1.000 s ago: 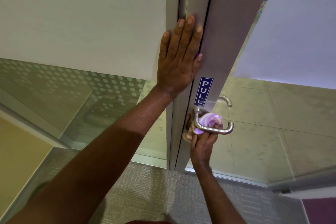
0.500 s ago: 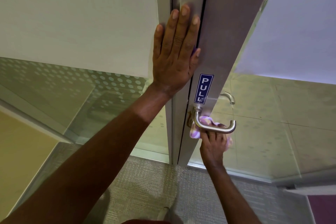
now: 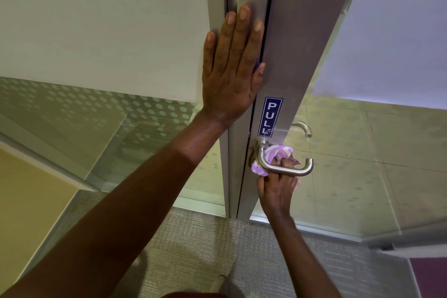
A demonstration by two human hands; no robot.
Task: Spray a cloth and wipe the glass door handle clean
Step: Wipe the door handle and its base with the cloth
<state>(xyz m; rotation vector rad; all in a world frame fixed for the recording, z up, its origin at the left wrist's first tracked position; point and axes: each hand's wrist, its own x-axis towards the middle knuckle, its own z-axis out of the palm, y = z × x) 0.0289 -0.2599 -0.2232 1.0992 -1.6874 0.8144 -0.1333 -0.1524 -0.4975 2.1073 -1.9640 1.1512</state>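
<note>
Grey carpet below; my right hand point(image 3: 278, 191), gripping the bunched purple-and-white cloth point(image 3: 278, 153), sits beneath the sideways-running brushed steel lever handle point(image 3: 285, 169); left hand point(image 3: 232, 68) flat, empty.

A grey carpet point(image 3: 198, 244) is being seen below. Frosted glass panels point(image 3: 96, 31) with dotted film are being framed in aluminium point(image 3: 232, 176); pale floor tiles point(image 3: 362, 152) are being shown beyond.

A blue sign point(image 3: 270, 116) reading "PULL" in white runs vertically at frame centre. Grey carpet point(image 3: 193, 244) covers the lower centre. A dotted frosted band point(image 3: 96, 106) crosses the glass panel at left. A purple patch point(image 3: 429, 276) occupies the lower right corner.
</note>
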